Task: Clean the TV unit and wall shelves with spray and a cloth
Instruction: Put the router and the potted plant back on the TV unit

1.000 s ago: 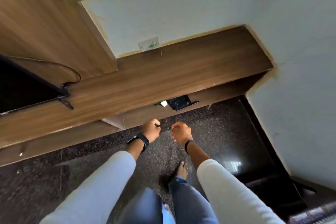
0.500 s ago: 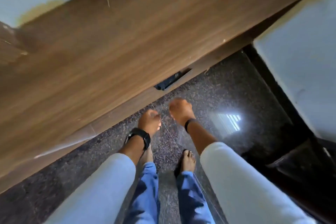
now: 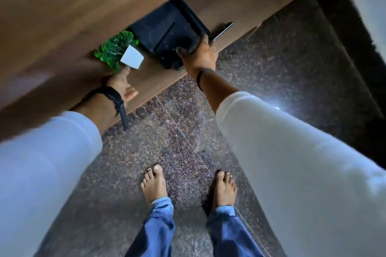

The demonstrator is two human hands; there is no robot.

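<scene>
I look down at the wooden TV unit and its lower shelf. On that shelf lies a black box, with a small green plant in a white pot to its left. My right hand holds the near right corner of the black box, thumb on top and fingers along its side. My left hand reaches under the top board with straight fingers, fingertips just short of the white pot. No spray bottle or cloth is in view.
A thin dark flat object lies on the shelf right of the box. Dark speckled floor spreads below, with my bare feet on it. A white wall and dark skirting stand at the right.
The view has dropped and closed in on the lower shelf. Both hands, curled above the floor before, have reached in: the right onto the black box, the left toward the pot.
</scene>
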